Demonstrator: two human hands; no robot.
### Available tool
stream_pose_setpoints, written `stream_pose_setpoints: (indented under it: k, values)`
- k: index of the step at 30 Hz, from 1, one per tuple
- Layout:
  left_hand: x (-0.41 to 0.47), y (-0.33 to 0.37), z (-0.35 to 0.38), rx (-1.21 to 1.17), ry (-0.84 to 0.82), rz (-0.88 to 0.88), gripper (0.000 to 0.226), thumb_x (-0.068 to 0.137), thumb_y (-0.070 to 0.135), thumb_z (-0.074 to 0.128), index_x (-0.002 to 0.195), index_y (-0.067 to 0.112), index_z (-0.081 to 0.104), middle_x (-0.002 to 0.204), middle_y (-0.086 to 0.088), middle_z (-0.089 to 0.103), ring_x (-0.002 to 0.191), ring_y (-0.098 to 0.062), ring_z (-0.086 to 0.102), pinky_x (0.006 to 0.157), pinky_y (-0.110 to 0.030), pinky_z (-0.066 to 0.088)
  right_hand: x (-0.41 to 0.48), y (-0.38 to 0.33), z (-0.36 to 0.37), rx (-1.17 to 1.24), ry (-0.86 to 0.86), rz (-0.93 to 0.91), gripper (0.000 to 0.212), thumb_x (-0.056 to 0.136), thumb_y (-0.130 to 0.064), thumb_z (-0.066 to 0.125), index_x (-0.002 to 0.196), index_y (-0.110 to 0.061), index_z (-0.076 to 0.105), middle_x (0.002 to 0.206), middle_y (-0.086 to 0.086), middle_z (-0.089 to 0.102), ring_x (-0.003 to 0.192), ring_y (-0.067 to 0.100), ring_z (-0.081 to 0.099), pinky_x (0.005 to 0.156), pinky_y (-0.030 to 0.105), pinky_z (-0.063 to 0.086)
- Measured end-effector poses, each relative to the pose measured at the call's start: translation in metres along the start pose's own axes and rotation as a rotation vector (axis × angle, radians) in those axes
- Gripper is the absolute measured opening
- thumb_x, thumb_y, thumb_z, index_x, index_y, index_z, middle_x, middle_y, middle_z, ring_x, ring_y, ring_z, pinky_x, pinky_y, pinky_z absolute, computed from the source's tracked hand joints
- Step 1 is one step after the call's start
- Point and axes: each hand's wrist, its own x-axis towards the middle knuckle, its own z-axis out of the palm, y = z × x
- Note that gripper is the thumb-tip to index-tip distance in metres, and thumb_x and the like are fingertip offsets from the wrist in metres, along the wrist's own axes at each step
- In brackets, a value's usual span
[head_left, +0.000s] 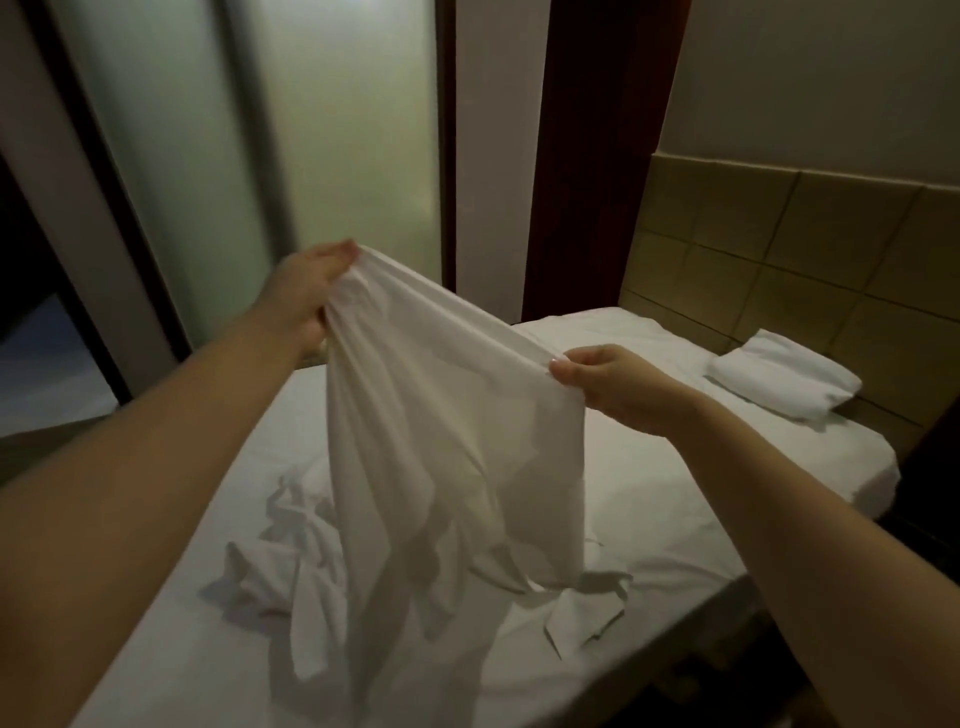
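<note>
While both bare forearms reach out over the near side of the bed (654, 499), the left hand (306, 301) grips one bunched end of a plain white cloth (447, 447), its fingers curled tight round the gathered fabric. The right hand (618, 387) sits lower and to the right, pinching the same top edge between thumb and curled fingers. The edge runs taut and sloping between the two hands, and the cloth hangs in long soft folds in the air above the mattress. Its lower end drops to the white sheet, where a crumpled heap of white fabric (275, 571) lies; I cannot tell whether that heap is part of the held piece. Farther along the bed, a white pillow (784, 382) rests at the head end, touching the tan panelled headboard (779, 249). Beyond the left hand stand tall frosted glass panels (337, 130), and beside them a dark wooden post (587, 156) rises against the pale wall (831, 78).
</note>
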Motion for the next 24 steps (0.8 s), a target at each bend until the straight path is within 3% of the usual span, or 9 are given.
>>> stream_pose_setpoints:
  k: [4, 6, 9, 12, 15, 17, 20, 24]
  values:
    - [0.022, -0.002, -0.038, 0.077, 0.158, 0.005, 0.019, 0.095, 0.019, 0.053, 0.076, 0.016, 0.058, 0.048, 0.01, 0.062, 0.046, -0.002, 0.058, 0.055, -0.021, 0.052, 0.003, 0.021, -0.014, -0.06, 0.153, 0.017, 0.021, 0.085, -0.028, 0.065, 0.083, -0.007, 0.067, 0.078, 0.005, 0.062, 0.072, 0.016, 0.059, 0.067, 0.024, 0.05]
    - [0.025, -0.007, -0.056, 0.174, 0.194, 0.005, 0.019, 0.095, 0.017, 0.053, 0.077, 0.018, 0.057, 0.056, 0.008, 0.063, 0.045, 0.002, 0.056, 0.051, -0.015, 0.05, 0.001, 0.025, -0.025, -0.068, 0.208, 0.042, 0.014, 0.083, -0.024, 0.068, 0.078, -0.01, 0.068, 0.075, 0.003, 0.064, 0.069, 0.014, 0.061, 0.063, 0.022, 0.052]
    - [0.029, -0.01, -0.089, 0.182, 0.266, -0.069, 0.017, 0.094, 0.018, 0.054, 0.078, 0.019, 0.057, 0.07, 0.002, 0.058, 0.046, -0.001, 0.056, 0.058, -0.024, 0.049, 0.002, 0.026, -0.036, -0.091, 0.245, 0.027, 0.016, 0.081, -0.017, 0.071, 0.067, -0.013, 0.064, 0.063, -0.004, 0.059, 0.063, 0.012, 0.053, 0.056, 0.016, 0.045]
    - [0.034, -0.012, -0.117, 0.126, 0.344, -0.177, 0.018, 0.093, 0.021, 0.057, 0.076, 0.017, 0.055, 0.059, 0.004, 0.063, 0.044, -0.003, 0.058, 0.056, -0.025, 0.051, 0.006, 0.027, -0.038, -0.086, 0.276, -0.036, 0.019, 0.085, -0.014, 0.067, 0.068, -0.008, 0.059, 0.064, 0.002, 0.047, 0.064, 0.014, 0.041, 0.06, 0.022, 0.036]
    - [0.032, -0.024, -0.111, 0.2, 0.196, -0.256, 0.017, 0.096, 0.014, 0.051, 0.081, 0.012, 0.058, 0.053, 0.005, 0.065, 0.046, -0.005, 0.061, 0.057, -0.022, 0.054, 0.012, 0.026, -0.032, 0.075, 0.383, -0.121, 0.013, 0.087, -0.013, 0.065, 0.076, -0.006, 0.06, 0.068, 0.005, 0.046, 0.065, 0.015, 0.041, 0.064, 0.026, 0.037]
    - [0.022, -0.03, -0.094, 0.385, 0.065, -0.21, 0.015, 0.095, 0.011, 0.05, 0.085, 0.009, 0.061, 0.064, 0.001, 0.067, 0.058, -0.009, 0.063, 0.06, -0.022, 0.052, 0.018, 0.025, -0.027, 0.1, 0.47, -0.127, 0.009, 0.087, -0.014, 0.064, 0.079, -0.01, 0.064, 0.07, 0.001, 0.052, 0.066, 0.013, 0.047, 0.065, 0.025, 0.042]
    - [0.005, -0.031, -0.074, 0.6, -0.066, -0.111, 0.012, 0.093, 0.015, 0.055, 0.1, 0.009, 0.063, 0.086, -0.002, 0.063, 0.079, -0.015, 0.057, 0.065, -0.022, 0.047, 0.027, 0.03, -0.027, -0.075, 0.622, -0.072, 0.01, 0.088, -0.009, 0.064, 0.095, -0.008, 0.07, 0.084, 0.004, 0.064, 0.079, 0.02, 0.06, 0.075, 0.028, 0.051]
    - [-0.017, -0.027, -0.071, 0.73, -0.205, -0.047, 0.008, 0.09, 0.015, 0.059, 0.09, 0.017, 0.067, 0.077, 0.005, 0.068, 0.07, -0.007, 0.062, 0.057, -0.01, 0.048, 0.026, 0.043, -0.025, -0.394, 0.791, -0.133, 0.016, 0.088, -0.006, 0.062, 0.098, -0.011, 0.074, 0.103, 0.009, 0.067, 0.095, 0.023, 0.058, 0.088, 0.033, 0.049]
